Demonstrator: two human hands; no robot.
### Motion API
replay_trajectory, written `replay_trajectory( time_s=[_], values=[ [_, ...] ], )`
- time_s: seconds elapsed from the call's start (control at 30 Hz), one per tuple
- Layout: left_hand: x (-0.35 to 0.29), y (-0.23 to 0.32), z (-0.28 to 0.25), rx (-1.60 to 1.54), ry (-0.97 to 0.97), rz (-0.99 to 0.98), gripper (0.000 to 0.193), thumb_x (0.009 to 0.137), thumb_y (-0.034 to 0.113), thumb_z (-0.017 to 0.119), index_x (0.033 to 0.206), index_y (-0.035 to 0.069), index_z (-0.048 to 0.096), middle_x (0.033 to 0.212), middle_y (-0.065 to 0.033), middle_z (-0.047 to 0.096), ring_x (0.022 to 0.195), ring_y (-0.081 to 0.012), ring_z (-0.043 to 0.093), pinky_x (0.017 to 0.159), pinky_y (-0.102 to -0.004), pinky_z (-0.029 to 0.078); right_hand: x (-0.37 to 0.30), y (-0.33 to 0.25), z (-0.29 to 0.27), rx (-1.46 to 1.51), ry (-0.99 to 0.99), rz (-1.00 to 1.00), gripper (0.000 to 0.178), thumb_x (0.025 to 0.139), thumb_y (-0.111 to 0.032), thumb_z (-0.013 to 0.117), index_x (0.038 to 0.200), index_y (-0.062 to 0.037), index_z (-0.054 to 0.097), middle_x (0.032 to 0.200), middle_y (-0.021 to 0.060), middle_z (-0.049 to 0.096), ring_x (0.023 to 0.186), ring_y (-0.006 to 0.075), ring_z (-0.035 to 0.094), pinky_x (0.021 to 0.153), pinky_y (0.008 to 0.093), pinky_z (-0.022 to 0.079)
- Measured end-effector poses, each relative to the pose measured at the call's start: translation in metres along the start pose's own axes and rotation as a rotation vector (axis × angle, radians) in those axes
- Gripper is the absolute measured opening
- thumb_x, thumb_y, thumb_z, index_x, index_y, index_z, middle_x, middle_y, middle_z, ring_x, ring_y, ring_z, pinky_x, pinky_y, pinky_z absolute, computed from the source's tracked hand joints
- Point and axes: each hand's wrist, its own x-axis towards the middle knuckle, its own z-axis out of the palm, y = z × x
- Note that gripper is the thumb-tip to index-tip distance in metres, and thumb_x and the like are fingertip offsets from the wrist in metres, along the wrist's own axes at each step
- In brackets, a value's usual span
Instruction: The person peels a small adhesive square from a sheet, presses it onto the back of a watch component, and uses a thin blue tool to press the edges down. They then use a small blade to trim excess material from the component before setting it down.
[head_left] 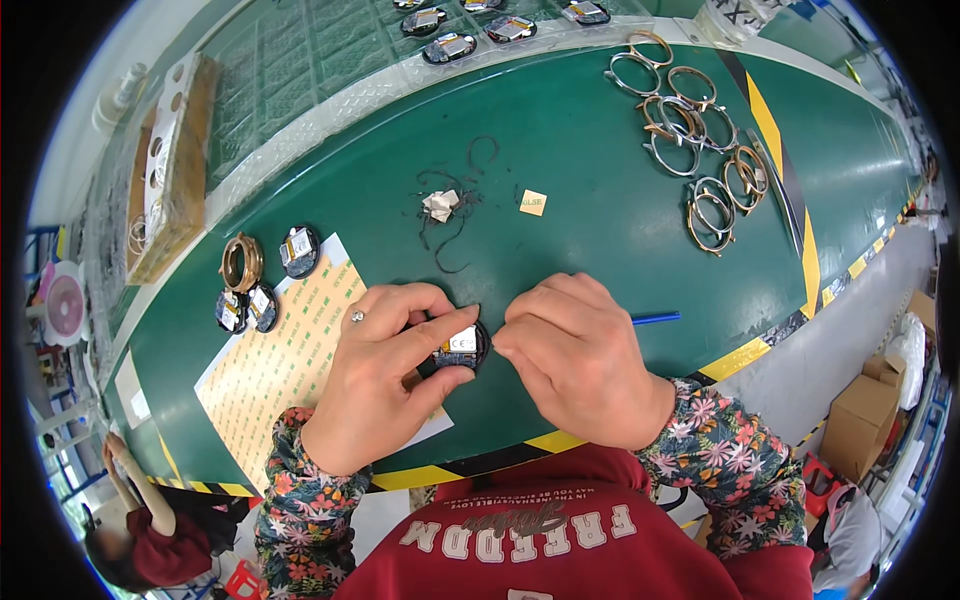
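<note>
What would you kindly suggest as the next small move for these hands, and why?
I would probably work gently at the right edge of the round module with the right hand: the left hand grips the module, and the right, pinched, is close beside that edge.

PLACE: electronics assembly workshop | green workbench (580, 130) | black-and-yellow edge tape (737, 359) | round circuit modules (461, 344) | cardboard boxes (857, 425)

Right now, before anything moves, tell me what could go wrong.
The module, held by finger and thumb of the left grip, might slip and knock its exposed parts. Loose black scraps lie on the same table and could stick to it. The right grip may bump the blue stick beside it.
</note>
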Motion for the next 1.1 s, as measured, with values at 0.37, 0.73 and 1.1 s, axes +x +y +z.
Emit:
replay_trajectory(
  time_s=[0.37,0.73,1.1],
  values=[
    [-0.012,-0.008,0.000,-0.505,-0.063,-0.148,0.050,0.081,-0.010,0.073,0.123,0.003,0.050,0.114,-0.0062,0.055,0.103,-0.0130,0.058,0.084,-0.0267,0.051,0.013,-0.014,-0.009,0.082,0.196,0.105,0.025,0.073,0.000,0.074,0.096,-0.0025,0.064,0.087,0.0115,0.063,0.075,0.0293,0.062,0.063,0.0388,0.051],
    [-0.013,-0.008,0.009,-0.880,0.146,-0.133,0.053,0.080,-0.012,0.072,0.123,0.003,0.047,0.116,-0.0078,0.056,0.105,-0.0147,0.060,0.086,-0.0274,0.052,0.034,-0.020,-0.019,0.318,-0.093,0.262,0.014,0.081,0.002,0.065,0.094,0.0027,0.068,0.087,0.0146,0.067,0.076,0.0274,0.069,0.068,0.0332,0.059],
    [-0.007,-0.005,0.008,-0.136,0.366,0.263,0.044,0.078,-0.002,0.078,0.117,0.005,0.057,0.099,-0.0156,0.067,0.084,-0.0266,0.069,0.069,-0.0331,0.056,0.039,-0.025,-0.019,0.377,-0.080,0.310,0.009,0.082,0.004,0.066,0.091,0.0055,0.068,0.087,0.0140,0.068,0.076,0.0205,0.069,0.069,0.0313,0.061]
  ],
)
